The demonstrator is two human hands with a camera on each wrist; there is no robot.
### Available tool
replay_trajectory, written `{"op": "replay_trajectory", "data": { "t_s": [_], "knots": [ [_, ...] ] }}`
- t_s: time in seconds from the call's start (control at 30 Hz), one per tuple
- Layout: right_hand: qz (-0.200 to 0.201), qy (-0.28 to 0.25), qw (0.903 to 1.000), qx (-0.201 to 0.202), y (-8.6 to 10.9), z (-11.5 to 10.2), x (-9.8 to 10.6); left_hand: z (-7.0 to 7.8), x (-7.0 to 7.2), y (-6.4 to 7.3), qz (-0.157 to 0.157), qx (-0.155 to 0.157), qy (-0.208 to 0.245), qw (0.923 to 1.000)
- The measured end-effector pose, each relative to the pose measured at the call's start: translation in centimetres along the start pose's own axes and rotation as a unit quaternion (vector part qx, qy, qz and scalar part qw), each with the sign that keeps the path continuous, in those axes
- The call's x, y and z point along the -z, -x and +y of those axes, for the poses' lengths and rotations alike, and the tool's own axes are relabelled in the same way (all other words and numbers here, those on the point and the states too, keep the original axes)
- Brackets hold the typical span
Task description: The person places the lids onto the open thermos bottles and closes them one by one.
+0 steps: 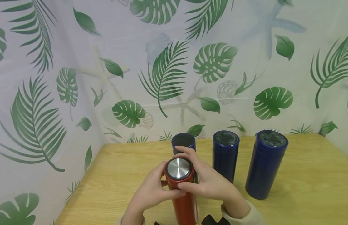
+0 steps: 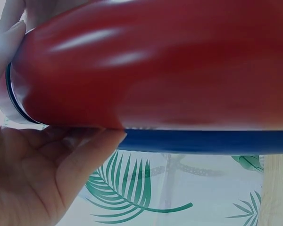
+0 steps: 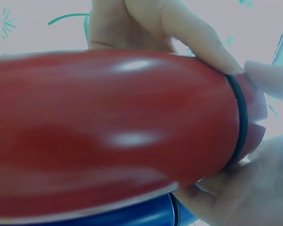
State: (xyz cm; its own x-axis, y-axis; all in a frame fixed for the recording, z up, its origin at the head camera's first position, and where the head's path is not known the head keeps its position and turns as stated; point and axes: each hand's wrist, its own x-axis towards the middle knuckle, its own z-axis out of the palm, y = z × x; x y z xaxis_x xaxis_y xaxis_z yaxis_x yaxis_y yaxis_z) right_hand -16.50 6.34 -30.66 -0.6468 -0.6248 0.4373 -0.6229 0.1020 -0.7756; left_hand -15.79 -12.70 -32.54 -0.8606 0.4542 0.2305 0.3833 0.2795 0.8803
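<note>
A red thermos flask (image 1: 185,204) stands upright near the front of the table, its dark-rimmed lid topped with a brushed-steel disc (image 1: 178,168). My left hand (image 1: 151,192) grips the flask from the left just under the lid, thumb across the front. From the right, my right hand (image 1: 211,184) holds the top, with fingers over the far side and thumb on the near side. The red body (image 2: 170,70) fills much of the left wrist view. In the right wrist view a dark ring (image 3: 240,120) marks the seam between body and lid.
Right behind the red flask is a blue flask (image 1: 176,145) with a dark top, mostly hidden. Two more blue flasks stand to the right, a nearer-centre one (image 1: 225,161) and a larger one (image 1: 263,172). Leaf-printed cloth (image 1: 174,125) hangs behind the wooden table (image 1: 308,181).
</note>
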Motion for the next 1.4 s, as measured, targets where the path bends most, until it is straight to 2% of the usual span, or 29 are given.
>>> {"op": "replay_trajectory", "data": {
  "t_s": [0.1,0.2,0.3,0.4,0.53,0.6,0.7,0.83,0.9,1.0,1.1,1.2,1.27,1.4],
  "knots": [
    [0.040,0.019,0.9989,-0.019,-0.1,-0.1,-0.4,-0.1,0.0,0.0,-0.002,-0.006,0.004,1.0000],
    [0.087,0.066,0.9931,-0.042,-0.3,-0.1,-1.0,-0.1,0.0,0.0,-0.001,-0.018,0.004,0.9998],
    [0.111,0.102,0.9876,-0.046,-0.5,0.0,-1.4,-0.1,0.0,0.0,0.004,-0.024,0.000,0.9997],
    [0.088,0.093,0.9912,-0.032,-0.4,0.1,-1.2,-0.1,-0.1,0.0,0.004,-0.018,-0.005,0.9998],
    [0.021,0.029,0.9993,-0.009,-0.3,0.1,-0.4,0.0,0.0,-0.1,0.000,-0.008,-0.004,1.0000],
    [0.007,0.003,1.0000,-0.003,-0.3,0.1,-0.1,0.0,0.1,-0.1,0.000,-0.007,-0.003,1.0000],
    [0.033,0.011,0.9993,-0.014,-0.4,0.0,-0.3,0.0,0.1,-0.1,0.002,-0.013,-0.004,0.9999],
    [0.099,0.076,0.9909,-0.050,-0.6,-0.1,-1.2,0.0,0.0,-0.1,0.007,-0.022,-0.004,0.9997],
    [0.114,0.101,0.9867,-0.056,-0.7,-0.1,-1.5,-0.1,0.0,-0.1,0.008,-0.023,-0.002,0.9997],
    [0.094,0.102,0.9892,-0.048,-0.7,-0.1,-1.3,-0.2,0.0,-0.2,0.005,-0.021,-0.001,0.9998],
    [0.042,0.057,0.9971,-0.027,-0.5,-0.1,-0.6,-0.2,0.0,-0.2,0.004,-0.013,-0.004,0.9999],
    [0.006,0.018,0.9998,-0.008,-0.3,-0.1,-0.1,-0.2,0.1,-0.1,0.004,-0.004,-0.005,1.0000],
    [0.007,0.012,0.9999,0.000,-0.3,-0.2,0.0,-0.2,0.1,-0.1,0.004,-0.001,-0.004,1.0000],
    [0.064,0.063,0.9959,-0.012,-0.5,-0.1,-0.7,-0.2,0.1,-0.1,0.003,-0.008,-0.003,1.0000]
  ]
}}
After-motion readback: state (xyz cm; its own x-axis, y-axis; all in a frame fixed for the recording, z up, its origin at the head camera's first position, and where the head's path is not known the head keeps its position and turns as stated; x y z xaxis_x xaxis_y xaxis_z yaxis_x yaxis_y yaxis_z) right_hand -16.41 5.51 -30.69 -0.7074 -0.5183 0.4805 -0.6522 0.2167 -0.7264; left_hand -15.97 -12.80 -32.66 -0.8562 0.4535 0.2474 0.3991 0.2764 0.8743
